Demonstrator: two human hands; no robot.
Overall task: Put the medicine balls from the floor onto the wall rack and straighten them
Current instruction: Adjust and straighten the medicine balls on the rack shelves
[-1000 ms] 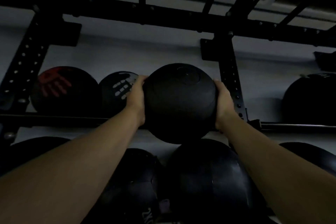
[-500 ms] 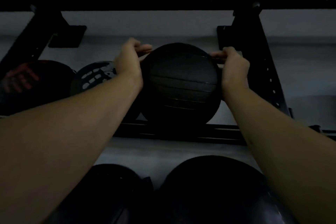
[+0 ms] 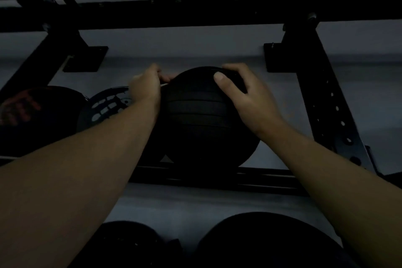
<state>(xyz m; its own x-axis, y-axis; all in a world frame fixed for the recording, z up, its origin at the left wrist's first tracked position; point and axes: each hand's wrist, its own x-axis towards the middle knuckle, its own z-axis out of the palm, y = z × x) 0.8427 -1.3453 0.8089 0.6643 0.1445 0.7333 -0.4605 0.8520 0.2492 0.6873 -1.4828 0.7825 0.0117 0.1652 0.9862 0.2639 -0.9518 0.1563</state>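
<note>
A black ribbed medicine ball (image 3: 202, 124) rests on the upper rail of the black wall rack (image 3: 217, 175), against the grey wall. My left hand (image 3: 146, 87) grips its upper left side, fingers curled behind the top. My right hand (image 3: 245, 95) lies over its upper right front, fingers spread on the surface. To its left on the same rail sit a ball with a white hand print (image 3: 104, 106), touching it, and a ball with a red hand print (image 3: 26, 111).
A perforated black upright (image 3: 332, 111) stands close to the right of the held ball. A thick crossbeam (image 3: 195, 15) runs overhead. Two more dark balls, one at bottom left (image 3: 130, 243) and one at bottom right (image 3: 267, 239), sit on the lower level. Light is very dim.
The ball went from being held in the air to sitting on the upper rail. My right hand has shifted from its side onto its upper front.
</note>
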